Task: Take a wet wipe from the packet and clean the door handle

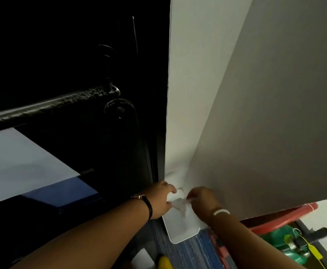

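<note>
Here, left hand (pixel 161 199) & right hand (pixel 201 199) are both pinching blurred white wet wipe (pixel 179 203) over white packet (pixel 180 228); dark lever door handle (pixel 50 106) is cut off at left.

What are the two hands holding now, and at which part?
Both hold a crumpled white wet wipe: the left hand pinches its left edge, the right hand its right edge, above the white packet.
</note>
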`<act>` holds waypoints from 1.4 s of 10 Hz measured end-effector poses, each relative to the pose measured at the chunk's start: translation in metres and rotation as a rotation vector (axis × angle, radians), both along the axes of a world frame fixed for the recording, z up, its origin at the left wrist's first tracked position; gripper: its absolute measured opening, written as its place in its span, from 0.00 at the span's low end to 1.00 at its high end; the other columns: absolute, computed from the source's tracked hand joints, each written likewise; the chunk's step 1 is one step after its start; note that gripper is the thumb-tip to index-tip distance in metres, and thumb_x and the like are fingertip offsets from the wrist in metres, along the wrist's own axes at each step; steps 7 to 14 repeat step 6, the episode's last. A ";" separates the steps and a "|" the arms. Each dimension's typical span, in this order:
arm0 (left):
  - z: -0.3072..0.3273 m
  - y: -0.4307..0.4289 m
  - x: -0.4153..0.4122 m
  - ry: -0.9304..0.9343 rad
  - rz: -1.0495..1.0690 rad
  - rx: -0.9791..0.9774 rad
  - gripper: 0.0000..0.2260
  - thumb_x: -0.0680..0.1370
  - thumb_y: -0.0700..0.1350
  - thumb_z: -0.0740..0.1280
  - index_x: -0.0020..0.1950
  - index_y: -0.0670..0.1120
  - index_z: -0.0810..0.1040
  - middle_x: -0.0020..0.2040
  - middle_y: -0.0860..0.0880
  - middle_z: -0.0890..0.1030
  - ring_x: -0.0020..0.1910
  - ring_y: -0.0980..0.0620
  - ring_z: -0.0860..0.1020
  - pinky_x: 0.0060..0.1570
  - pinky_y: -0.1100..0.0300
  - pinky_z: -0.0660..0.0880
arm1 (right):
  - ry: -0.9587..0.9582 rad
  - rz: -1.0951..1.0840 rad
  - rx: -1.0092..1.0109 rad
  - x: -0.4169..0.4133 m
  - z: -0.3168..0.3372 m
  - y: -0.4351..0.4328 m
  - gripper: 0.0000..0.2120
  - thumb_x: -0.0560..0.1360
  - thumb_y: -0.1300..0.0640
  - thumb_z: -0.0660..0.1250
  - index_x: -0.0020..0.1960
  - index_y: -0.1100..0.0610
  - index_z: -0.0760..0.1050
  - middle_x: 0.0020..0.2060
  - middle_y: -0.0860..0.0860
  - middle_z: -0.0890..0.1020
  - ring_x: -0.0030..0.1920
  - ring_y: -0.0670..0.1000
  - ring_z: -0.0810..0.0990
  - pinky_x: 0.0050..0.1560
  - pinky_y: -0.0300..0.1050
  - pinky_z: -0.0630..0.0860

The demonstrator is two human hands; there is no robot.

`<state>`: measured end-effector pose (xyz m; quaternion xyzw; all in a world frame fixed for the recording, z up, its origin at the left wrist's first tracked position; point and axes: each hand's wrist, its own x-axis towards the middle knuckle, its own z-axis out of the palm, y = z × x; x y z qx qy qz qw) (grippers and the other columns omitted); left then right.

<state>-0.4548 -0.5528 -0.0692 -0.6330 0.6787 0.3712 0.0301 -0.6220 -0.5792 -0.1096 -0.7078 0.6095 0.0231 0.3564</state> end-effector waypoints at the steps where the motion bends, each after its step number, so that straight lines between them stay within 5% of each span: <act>1: -0.016 0.001 0.002 -0.033 0.015 0.036 0.17 0.76 0.46 0.63 0.65 0.52 0.70 0.68 0.50 0.68 0.65 0.49 0.69 0.65 0.57 0.67 | 0.070 0.021 0.075 -0.005 -0.024 0.003 0.14 0.71 0.63 0.62 0.54 0.56 0.79 0.56 0.55 0.79 0.58 0.55 0.77 0.58 0.40 0.70; 5: -0.040 -0.006 -0.005 -0.031 0.040 0.000 0.15 0.77 0.45 0.60 0.65 0.49 0.70 0.67 0.48 0.69 0.65 0.48 0.69 0.65 0.56 0.67 | 0.127 0.186 0.180 -0.012 -0.073 -0.001 0.20 0.72 0.60 0.63 0.64 0.51 0.73 0.65 0.51 0.73 0.67 0.52 0.69 0.68 0.40 0.62; 14: -0.043 -0.009 -0.005 -0.012 0.098 -0.032 0.15 0.78 0.46 0.59 0.65 0.50 0.70 0.68 0.49 0.69 0.64 0.48 0.70 0.65 0.55 0.68 | 0.137 0.165 0.114 -0.012 -0.073 -0.004 0.19 0.74 0.57 0.62 0.65 0.51 0.71 0.66 0.51 0.73 0.67 0.52 0.68 0.67 0.41 0.62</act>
